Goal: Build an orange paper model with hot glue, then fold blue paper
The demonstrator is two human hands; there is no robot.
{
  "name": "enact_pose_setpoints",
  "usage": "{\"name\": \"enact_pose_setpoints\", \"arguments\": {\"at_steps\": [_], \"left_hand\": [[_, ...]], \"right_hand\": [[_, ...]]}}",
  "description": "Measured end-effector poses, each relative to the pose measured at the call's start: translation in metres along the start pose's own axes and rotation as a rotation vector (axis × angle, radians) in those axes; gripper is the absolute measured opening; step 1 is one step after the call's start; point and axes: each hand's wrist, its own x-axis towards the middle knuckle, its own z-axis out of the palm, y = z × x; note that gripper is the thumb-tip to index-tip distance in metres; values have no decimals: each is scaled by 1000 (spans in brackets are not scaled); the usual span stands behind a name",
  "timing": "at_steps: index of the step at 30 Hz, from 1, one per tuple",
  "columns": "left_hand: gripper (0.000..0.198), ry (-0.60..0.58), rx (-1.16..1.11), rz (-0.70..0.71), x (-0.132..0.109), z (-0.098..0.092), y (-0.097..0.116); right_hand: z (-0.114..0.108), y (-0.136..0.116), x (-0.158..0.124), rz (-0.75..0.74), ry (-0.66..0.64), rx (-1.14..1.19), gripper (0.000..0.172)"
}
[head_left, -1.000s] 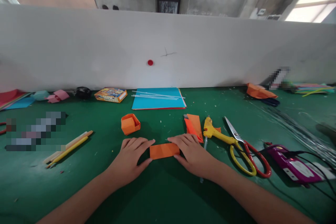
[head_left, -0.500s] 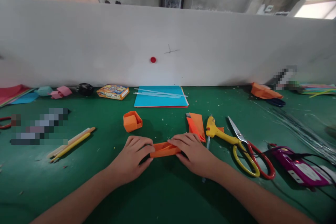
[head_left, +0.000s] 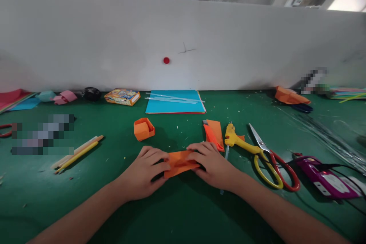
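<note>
Between my hands is a strip of folded orange paper, its broad face turned up and a crease running along it. My left hand pinches its left end, with the thumb below and the fingers on top. At the right end my right hand grips it the same way, fingertips over the upper face. Just beyond my left hand stands a small folded orange paper box. An orange-handled craft knife lies on a flat orange paper piece past my right hand.
Right of my hands lie a yellow glue gun, scissors and a purple device with cables. Pencils lie at left. Blue paper sheets and a small printed box are by the white partition.
The orange paper has opened out from a narrow folded strip to a wider face tilted toward me. Both hands keep their hold. The whole view has shifted slightly.
</note>
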Motion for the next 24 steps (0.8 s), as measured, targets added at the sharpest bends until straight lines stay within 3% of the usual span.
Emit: {"name": "enact_pose_setpoints", "arguments": {"at_steps": [17,20,24], "left_hand": [[15,-41,-16,-1,0,-6,3],[16,-34,51,15,0,-19,1],[19,84,187,6,-6,-57,-6]], "right_hand": [[1,2,-1,-2,34,71,16],[2,3,-2,-9,29,94,10],[2,4,-3,-8,23,135,5]]}}
